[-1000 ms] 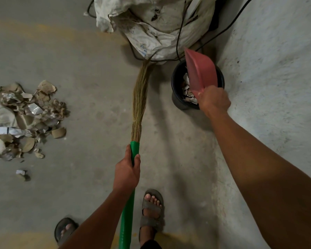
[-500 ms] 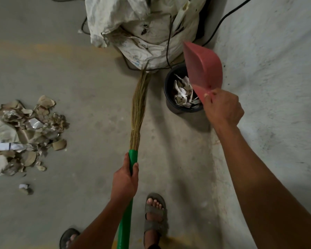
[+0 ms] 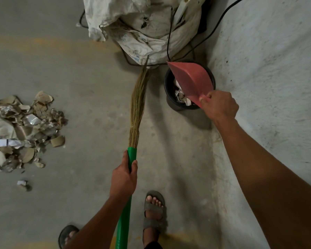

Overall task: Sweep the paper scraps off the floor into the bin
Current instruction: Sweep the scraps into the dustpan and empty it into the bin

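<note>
From the head camera, the right hand (image 3: 220,106) grips the handle of a red dustpan (image 3: 191,80), fingers curled round it, holding the pan tilted over a black bin (image 3: 169,87) that stands on the floor beside the wall. Crumpled paper lies inside the bin. The left hand (image 3: 124,177) is wrapped round the green handle of a broom (image 3: 138,101) (bristles pointing toward a white sack (image 3: 142,27)). A pile of paper scraps (image 3: 23,130) lies on the floor (image 3: 90,90) to the left, well apart from the bin.
</note>
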The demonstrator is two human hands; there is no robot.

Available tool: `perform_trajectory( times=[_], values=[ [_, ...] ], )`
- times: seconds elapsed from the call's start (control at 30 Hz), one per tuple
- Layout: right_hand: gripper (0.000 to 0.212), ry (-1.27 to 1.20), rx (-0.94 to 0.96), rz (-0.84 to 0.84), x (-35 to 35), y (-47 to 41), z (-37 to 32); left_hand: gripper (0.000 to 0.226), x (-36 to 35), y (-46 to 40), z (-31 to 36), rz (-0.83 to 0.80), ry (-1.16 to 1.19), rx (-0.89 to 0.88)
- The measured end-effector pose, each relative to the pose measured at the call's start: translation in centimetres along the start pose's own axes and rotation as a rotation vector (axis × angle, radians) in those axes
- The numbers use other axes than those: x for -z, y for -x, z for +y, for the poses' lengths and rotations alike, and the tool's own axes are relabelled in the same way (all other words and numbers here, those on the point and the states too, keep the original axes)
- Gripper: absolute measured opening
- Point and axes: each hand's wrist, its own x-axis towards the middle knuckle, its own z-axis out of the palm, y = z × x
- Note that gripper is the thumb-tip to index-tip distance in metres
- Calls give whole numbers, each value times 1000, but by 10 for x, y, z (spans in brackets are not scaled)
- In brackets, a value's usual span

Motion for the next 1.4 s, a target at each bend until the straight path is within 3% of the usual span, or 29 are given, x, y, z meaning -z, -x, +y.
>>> perform_trajectory(
  times=[0.37, 0.63, 0.93, 1.2, 1.3, 1.4],
  values=[
    [29, 22, 13, -62, -24, -17, -14, 64, -15, -5, 6, -10, 42, 8],
    [38, -118, -134, 116, -19, 45, -27, 65, 0, 0, 7, 9, 103, 27],
    [38, -305, -24, 202, -62, 128, -85, 65, 30, -2, -17, 37, 104, 28],
    [31, -435, 31, 129, -110, 196, -162, 54, 73, -19, -87, -37, -13, 233],
    [30, -432, 68, 60, -124, 226, -193, 41, 102, -24, -127, 2, -14, 323],
    [32, -454, 108, 6, -144, 252, -224, 42, 133, -25, -165, 82, -5, 371]
  ],
)
